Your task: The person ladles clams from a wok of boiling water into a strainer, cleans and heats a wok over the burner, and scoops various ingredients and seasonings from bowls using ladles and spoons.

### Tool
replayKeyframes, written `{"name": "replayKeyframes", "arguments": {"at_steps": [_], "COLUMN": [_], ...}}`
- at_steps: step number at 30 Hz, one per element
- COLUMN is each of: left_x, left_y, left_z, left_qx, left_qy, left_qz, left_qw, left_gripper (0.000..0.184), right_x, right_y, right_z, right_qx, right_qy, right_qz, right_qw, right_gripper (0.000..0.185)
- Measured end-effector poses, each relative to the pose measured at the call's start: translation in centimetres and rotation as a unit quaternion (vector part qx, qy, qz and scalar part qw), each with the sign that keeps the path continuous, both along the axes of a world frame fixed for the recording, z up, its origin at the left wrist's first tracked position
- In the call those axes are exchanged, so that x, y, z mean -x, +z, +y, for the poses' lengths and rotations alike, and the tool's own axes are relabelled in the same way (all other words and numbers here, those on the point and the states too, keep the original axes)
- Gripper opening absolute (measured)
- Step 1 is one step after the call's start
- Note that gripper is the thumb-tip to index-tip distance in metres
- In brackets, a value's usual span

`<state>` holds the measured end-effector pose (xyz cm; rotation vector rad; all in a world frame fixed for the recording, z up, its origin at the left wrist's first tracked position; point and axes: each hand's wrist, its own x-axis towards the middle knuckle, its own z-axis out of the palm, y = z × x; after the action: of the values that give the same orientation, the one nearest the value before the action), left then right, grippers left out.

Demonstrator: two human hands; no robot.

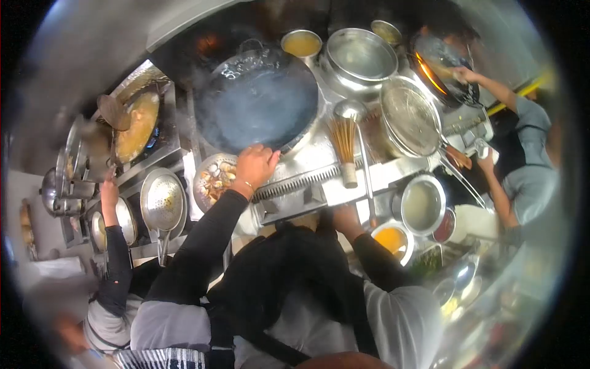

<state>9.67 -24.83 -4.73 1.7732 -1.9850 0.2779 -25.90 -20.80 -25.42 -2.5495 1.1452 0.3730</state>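
Wide, dark wok (257, 101) on the range in front, round and deep-sided, the metal veiled by bluish haze, either smoke or steam. Left hand (253, 167) palm down at the near rim, bare fingers close together and apparently touching the metal; clenched or merely resting, impossible to tell. Right hand (346, 220) low and blurred beneath the counter edge, near the lower end of the ladle (350, 110) handle; released or grasping, likewise impossible to tell.

Main risk, judging by the haze: burnt fingertips from bare skin on hot metal. Possible tilt or slip of the wok from an uneven pull at the rim. Also a chance of knocking the bowl (196, 187) beside the left wrist, with loose shells and mixed pieces inside, through a careless sweep of the forearm.

Just right of the wok, a whisk (343, 132) of stiff, straw-coloured splints, bound tight at the base, beside the smooth, long-handled ladle. Beyond, a round, fine-meshed sieve (410, 114) and a broad, shiny steel pot (330, 56). Nearer, smooth orange liquid in a round bowl (409, 249).

To the far right, a co-worker's hand (465, 75) by a second wok, with orange flame alongside. To the left, another co-worker's hand (109, 192) near an oval pan (153, 104) of golden, lumpy food.
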Motion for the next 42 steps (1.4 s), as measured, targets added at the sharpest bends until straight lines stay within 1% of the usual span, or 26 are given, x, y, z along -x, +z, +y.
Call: {"name": "replayKeyframes", "arguments": {"at_steps": [2, 4, 5, 6, 8, 9, 13, 15, 16, 18, 19, 22, 23, 24, 25, 26, 28, 30, 32, 34, 35, 36, 38, 39, 41, 42], "left_x": [0.1, -0.1, -0.3, -0.4, -0.5, -0.5, -1.5, -2.5, -3.1, -4.3, -4.5, -6.7, -7.5, -8.2, -8.8, -9.9, -10.9, -12.4, -14.6, -15.7, -17.9, -18.0, -18.0, -19.0, -20.7, -20.8], "left_y": [-0.2, -0.3, -0.3, -0.3, 0.6, 1.1, 5.1, 7.9, 9.4, 12.0, 13.9, 17.1, 18.1, 19.2, 20.6, 21.4, 24.0, 25.8, 26.8, 27.9, 27.5, 28.2, 29.9, 29.7, 28.8, 28.4], "left_z": [-0.2, -0.9, -1.0, -1.1, -1.3, -1.5, -3.3, -4.2, -4.7, -6.0, -6.4, -9.0, -9.8, -10.7, -11.4, -12.5, -14.0, -15.7, -17.8, -18.7, -19.9, -19.5, -18.0, -17.8, -17.2, -16.9], "left_qx": [-0.003, 0.042, 0.037, 0.03, 0.029, 0.032, 0.059, 0.057, 0.056, 0.045, 0.007, -0.021, -0.006, 0.009, -0.03, -0.022, -0.059, -0.047, -0.069, -0.096, -0.1, -0.098, -0.13, -0.154, -0.145, -0.139], "left_qy": [0.026, 0.027, 0.028, 0.027, 0.03, 0.031, 0.044, 0.04, 0.033, 0.038, 0.057, 0.053, 0.033, 0.013, 0.037, 0.025, 0.056, 0.026, 0.014, 0.037, 0.037, 0.035, 0.101, 0.104, 0.099, 0.095], "left_qz": [-0.011, -0.035, -0.037, -0.037, -0.045, -0.034, -0.007, 0.025, 0.05, 0.093, 0.128, 0.11, 0.102, 0.093, 0.108, 0.111, 0.139, 0.126, 0.171, 0.256, 0.239, 0.239, 0.308, 0.341, 0.364, 0.387], "left_qw": [1.0, 0.998, 0.998, 0.998, 0.998, 0.998, 0.997, 0.997, 0.997, 0.994, 0.99, 0.992, 0.994, 0.996, 0.993, 0.993, 0.987, 0.991, 0.983, 0.961, 0.965, 0.965, 0.937, 0.922, 0.915, 0.907], "left_gripper": [0.038, 0.042, 0.043, 0.044, 0.045, 0.045, 0.046, 0.048, 0.049, 0.052, 0.054, 0.055, 0.055, 0.055, 0.054, 0.054, 0.055, 0.056, 0.053, 0.05, 0.044, 0.044, 0.042, 0.038, 0.041, 0.044], "right_x": [0.5, 2.2, 2.9, 2.3, 1.1, 0.9, 1.2, 2.7, 3.3, 3.8, 4.0, 5.2, 5.3, 5.5, 5.8, 6.1, 6.7, 7.0, 7.4, 7.7, 8.7, 8.7, 8.2, 7.9, 6.0, 4.7], "right_y": [-3.6, -10.7, -12.9, -12.4, -10.0, -9.1, 0.0, 2.4, 4.6, 9.0, 10.0, 12.0, 13.3, 13.3, 13.1, 12.8, 11.9, 10.9, 9.1, 6.8, 2.9, 3.0, 3.1, 3.8, 8.5, 10.1], "right_z": [-0.5, 1.0, 1.0, -0.1, -1.5, -2.0, -0.5, 1.7, 2.5, 4.1, 4.3, 4.3, 4.3, 4.2, 3.9, 3.7, 3.1, 2.4, 1.8, 0.8, 0.0, -0.4, -1.9, -2.2, -1.6, -0.8], "right_qx": [-0.062, 0.069, 0.158, 0.16, -0.101, -0.122, -0.08, -0.097, -0.096, -0.002, 0.031, 0.105, 0.126, 0.128, 0.133, 0.136, 0.15, 0.197, 0.219, 0.095, 0.075, 0.077, -0.002, 0.001, 0.011, 0.016], "right_qy": [-0.038, -0.055, -0.009, -0.006, -0.034, -0.022, -0.028, -0.043, -0.044, -0.098, -0.104, -0.136, -0.162, -0.16, -0.199, -0.239, -0.256, -0.331, -0.347, -0.451, -0.456, -0.456, -0.456, -0.457, -0.419, -0.422], "right_qz": [0.088, 0.054, 0.025, 0.021, 0.138, 0.142, 0.078, -0.095, -0.091, -0.321, -0.352, -0.284, -0.297, -0.296, -0.309, -0.322, -0.301, -0.233, -0.223, -0.251, -0.289, -0.289, -0.228, -0.229, -0.247, -0.246], "right_qw": [0.993, 0.995, 0.987, 0.987, 0.985, 0.982, 0.993, 0.99, 0.99, 0.942, 0.93, 0.943, 0.933, 0.933, 0.92, 0.906, 0.906, 0.893, 0.884, 0.851, 0.839, 0.838, 0.86, 0.86, 0.874, 0.872], "right_gripper": [0.039, 0.041, 0.041, 0.041, 0.041, 0.041, 0.038, 0.034, 0.034, 0.032, 0.034, 0.034, 0.033, 0.033, 0.033, 0.033, 0.033, 0.041, 0.046, 0.049, 0.051, 0.051, 0.042, 0.042, 0.029, 0.029]}}
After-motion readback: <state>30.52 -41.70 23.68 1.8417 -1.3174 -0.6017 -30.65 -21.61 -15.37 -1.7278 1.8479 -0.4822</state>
